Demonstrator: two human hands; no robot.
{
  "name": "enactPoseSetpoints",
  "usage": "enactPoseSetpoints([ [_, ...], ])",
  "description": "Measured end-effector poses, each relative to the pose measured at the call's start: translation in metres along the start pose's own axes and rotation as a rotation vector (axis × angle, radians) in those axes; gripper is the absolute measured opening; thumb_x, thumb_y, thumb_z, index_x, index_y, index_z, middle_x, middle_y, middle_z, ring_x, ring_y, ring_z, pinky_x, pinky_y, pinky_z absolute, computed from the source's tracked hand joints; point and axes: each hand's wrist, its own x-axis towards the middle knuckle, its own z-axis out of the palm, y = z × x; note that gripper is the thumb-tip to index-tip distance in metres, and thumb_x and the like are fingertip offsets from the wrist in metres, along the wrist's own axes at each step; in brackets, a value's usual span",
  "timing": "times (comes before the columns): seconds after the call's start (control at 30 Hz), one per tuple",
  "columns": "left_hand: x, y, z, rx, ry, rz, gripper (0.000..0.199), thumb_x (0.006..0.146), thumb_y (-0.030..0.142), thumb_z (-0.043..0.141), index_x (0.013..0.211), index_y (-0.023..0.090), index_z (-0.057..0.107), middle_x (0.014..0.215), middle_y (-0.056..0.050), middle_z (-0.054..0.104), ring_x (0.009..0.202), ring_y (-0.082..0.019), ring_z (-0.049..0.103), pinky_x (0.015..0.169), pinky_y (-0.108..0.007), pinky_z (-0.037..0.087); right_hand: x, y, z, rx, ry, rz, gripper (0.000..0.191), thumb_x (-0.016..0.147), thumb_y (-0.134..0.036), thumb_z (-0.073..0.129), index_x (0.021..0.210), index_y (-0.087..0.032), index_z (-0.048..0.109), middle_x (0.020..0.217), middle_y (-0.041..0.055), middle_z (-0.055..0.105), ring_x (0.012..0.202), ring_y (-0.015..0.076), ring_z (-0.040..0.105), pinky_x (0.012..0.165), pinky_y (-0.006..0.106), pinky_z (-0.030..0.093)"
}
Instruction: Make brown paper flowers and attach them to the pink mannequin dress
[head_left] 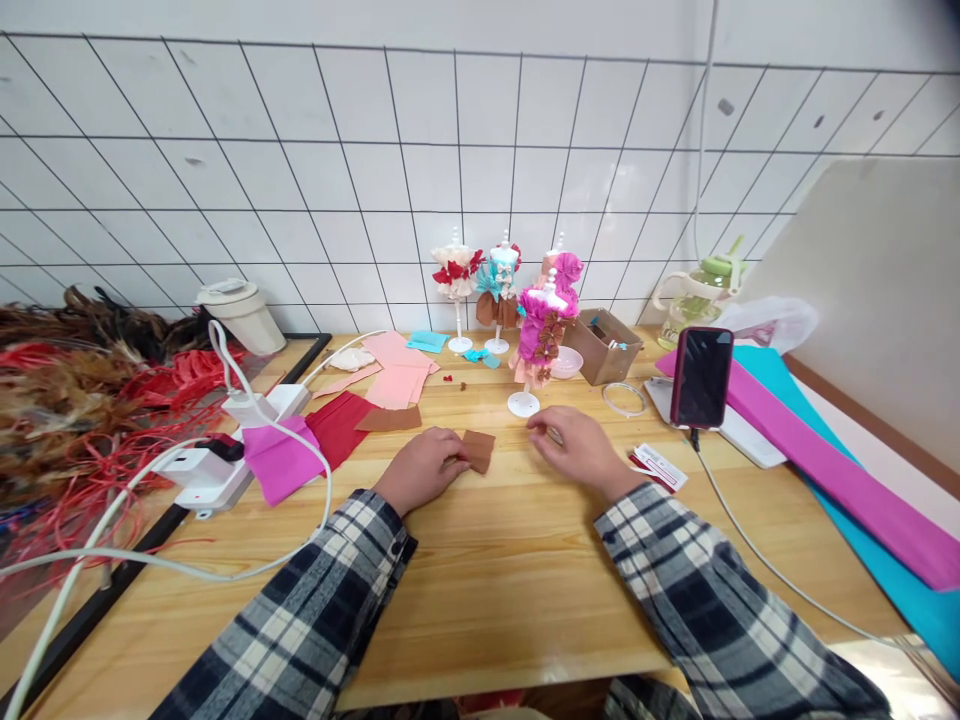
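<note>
My left hand [425, 468] is closed at the left edge of a small brown crepe paper square [478, 450], which lies on the table. To its right, my right hand [579, 450] hovers over the wood with loosely curled fingers apart, and I see nothing in them. Just beyond that hand stands a small white dress-form stand [523, 404] dressed in magenta crepe paper [536, 330] with brown bows. A larger brown paper strip [390, 419] lies behind my left hand, beside dark red paper [339, 430] and pink paper [401, 370].
More dressed mini stands [460, 344] are at the back, near a brown box [602, 345]. A phone [702, 378] stands at right by long magenta paper [840, 470]. Cables cross a power strip [214, 490] at left, near feathers [90, 400], a white cup [244, 315] and magenta paper [281, 460].
</note>
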Motion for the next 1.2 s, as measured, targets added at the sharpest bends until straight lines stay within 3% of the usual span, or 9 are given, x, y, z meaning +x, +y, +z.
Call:
enactPoseSetpoints([
  [0.1, 0.000, 0.010, 0.001, -0.298, 0.110, -0.111, 0.026, 0.087, 0.042, 0.049, 0.088, 0.019, 0.062, 0.090, -0.006, 0.065, 0.088, -0.019, 0.058, 0.083, -0.032, 0.045, -0.001, -0.023, 0.011, 0.153, -0.001, -0.155, 0.040, 0.082, -0.039, 0.058, 0.119, -0.025, 0.053, 0.118, 0.0081, 0.059, 0.108, 0.0235, 0.052, 0.093, 0.037, 0.039],
  [0.17, 0.000, 0.016, 0.002, -0.596, 0.133, -0.227, 0.030, 0.088, 0.046, 0.044, 0.090, 0.018, 0.056, 0.086, -0.003, 0.063, 0.079, -0.016, 0.059, 0.075, -0.030, 0.047, -0.002, -0.030, 0.018, 0.327, 0.011, -0.125, 0.060, 0.080, -0.043, 0.060, 0.133, -0.025, 0.038, 0.124, 0.0099, 0.055, 0.108, 0.0229, 0.052, 0.089, 0.037, 0.042],
  [0.27, 0.000, 0.024, 0.004, -0.833, 0.079, -0.306, 0.031, 0.084, 0.049, 0.050, 0.085, 0.018, 0.050, 0.072, 0.002, 0.057, 0.066, -0.012, 0.055, 0.067, -0.026, 0.047, -0.004, -0.032, 0.026, 0.629, -0.093, 0.011, 0.071, 0.084, -0.046, 0.055, 0.142, -0.026, 0.018, 0.108, 0.0068, 0.062, 0.090, 0.0179, 0.059, 0.075, 0.031, 0.047],
  [0.4, 0.002, 0.030, 0.004, -0.783, 0.026, -0.282, 0.031, 0.081, 0.048, 0.053, 0.078, 0.017, 0.050, 0.065, 0.004, 0.050, 0.061, -0.010, 0.048, 0.063, -0.024, 0.043, -0.003, -0.035, 0.037, 0.783, -0.207, 0.144, 0.072, 0.082, -0.040, 0.058, 0.141, -0.027, 0.020, 0.081, -0.0010, 0.062, 0.067, 0.0134, 0.057, 0.060, 0.025, 0.044],
  [0.57, 0.002, 0.023, 0.005, -0.617, 0.132, -0.325, 0.029, 0.085, 0.045, 0.047, 0.081, 0.017, 0.054, 0.066, 0.003, 0.051, 0.063, -0.012, 0.049, 0.064, -0.024, 0.043, -0.002, -0.036, 0.041, 0.779, -0.291, 0.239, 0.063, 0.080, -0.029, 0.060, 0.136, -0.029, 0.032, 0.065, -0.0056, 0.053, 0.049, 0.0101, 0.046, 0.046, 0.022, 0.038],
  [0.73, 0.001, 0.014, 0.010, -0.450, 0.188, -0.361, 0.028, 0.085, 0.042, 0.047, 0.082, 0.017, 0.058, 0.070, 0.001, 0.056, 0.068, -0.014, 0.051, 0.065, -0.025, 0.040, -0.004, -0.031, 0.042, 0.773, -0.356, 0.261, 0.055, 0.082, -0.024, 0.056, 0.132, -0.027, 0.036, 0.064, -0.0063, 0.053, 0.048, 0.0096, 0.049, 0.046, 0.022, 0.038],
  [0.9, 0.001, 0.016, 0.008, -0.610, 0.166, -0.377, 0.037, 0.085, 0.049, 0.043, 0.085, 0.016, 0.059, 0.074, -0.001, 0.060, 0.069, -0.015, 0.055, 0.066, -0.026, 0.044, -0.003, -0.036, 0.039, 0.614, -0.293, 0.166, 0.054, 0.081, -0.016, 0.056, 0.131, -0.025, 0.038, 0.067, -0.0059, 0.057, 0.057, 0.0099, 0.051, 0.057, 0.023, 0.037],
  [1.07, 0.002, 0.022, 0.010, -0.683, 0.087, -0.343, 0.050, 0.065, 0.041, 0.071, 0.105, 0.016, 0.055, 0.077, -0.001, 0.063, 0.072, -0.016, 0.060, 0.067, -0.027, 0.047, -0.003, -0.043, 0.035, 0.604, -0.295, 0.092, 0.054, 0.081, -0.015, 0.054, 0.132, -0.023, 0.037, 0.065, -0.0071, 0.055, 0.058, 0.0100, 0.050, 0.060, 0.022, 0.036],
  [1.2, 0.004, 0.013, 0.013, -0.662, 0.241, -0.387, 0.031, 0.073, 0.043, 0.062, 0.088, 0.016, 0.060, 0.076, -0.002, 0.065, 0.072, -0.016, 0.061, 0.067, -0.027, 0.047, -0.004, -0.042, 0.033, 0.587, -0.311, 0.087, 0.056, 0.081, -0.016, 0.056, 0.133, -0.023, 0.036, 0.065, -0.0074, 0.056, 0.058, 0.0099, 0.051, 0.059, 0.022, 0.036],
])
